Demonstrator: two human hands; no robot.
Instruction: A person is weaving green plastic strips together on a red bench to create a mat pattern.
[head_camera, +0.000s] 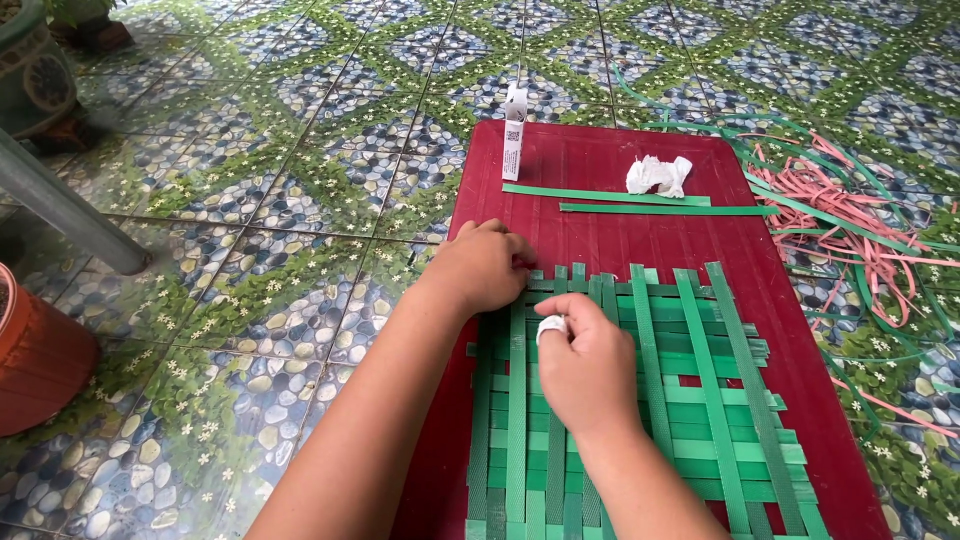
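A woven mat of green plastic strips (690, 400) lies on a dark red board (600, 150) on the floor. My left hand (482, 266) rests at the mat's far left corner, fingers curled onto the strip ends. My right hand (585, 365) lies on the weave just behind it, fingers bent down on the strips, a white wrap on one finger. Whether either hand pinches a strip is hidden by the knuckles.
Two loose green strips (640, 203) lie across the board's far part, beside a crumpled white tissue (658, 175) and a small white box (514, 135). A tangle of pink and green strips (850, 220) lies to the right on the patterned tiles. A terracotta pot (35, 360) stands at left.
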